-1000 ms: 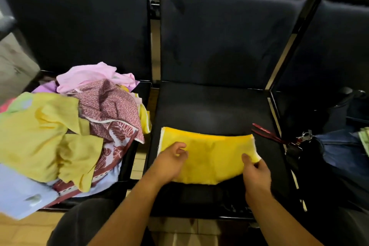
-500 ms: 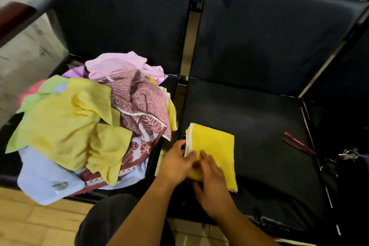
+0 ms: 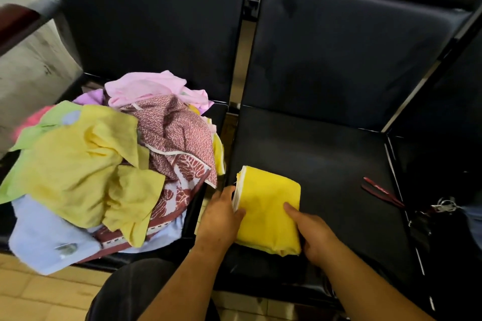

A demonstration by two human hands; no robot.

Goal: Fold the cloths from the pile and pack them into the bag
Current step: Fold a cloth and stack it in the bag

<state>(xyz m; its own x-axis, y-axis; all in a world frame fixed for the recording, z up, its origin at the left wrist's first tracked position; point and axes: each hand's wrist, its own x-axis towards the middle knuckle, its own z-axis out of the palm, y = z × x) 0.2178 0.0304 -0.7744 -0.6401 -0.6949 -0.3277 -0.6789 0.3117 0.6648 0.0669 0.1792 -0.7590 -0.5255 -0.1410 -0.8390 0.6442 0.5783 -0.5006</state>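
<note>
I have the folded yellow cloth (image 3: 268,206) lying flat on the dark seat (image 3: 326,159), which serves as my surface, so the layers keep square while I get a grip on it. My left hand (image 3: 221,216) clasps the cloth's left side, where the white-trimmed edges stack up, with the thumb on top, pinching those loose edges together so that they do not fan out. My right hand (image 3: 313,232) holds the cloth's near right corner, thumb pressed on the top face. Its fingers look tucked beneath, though I cannot see them. So neither hand is spread: both are closed narrowly on the cloth, one at each side. I judge the folding of this piece done and the lift about to come. The pile (image 3: 104,164) of unfolded cloths sits heaped to the left of the cloth on the next seat. The bag (image 3: 440,240) is well off to the cloth's right, dark and mostly out of view, with a red strap (image 3: 380,191) trailing towards the cloth.
</note>
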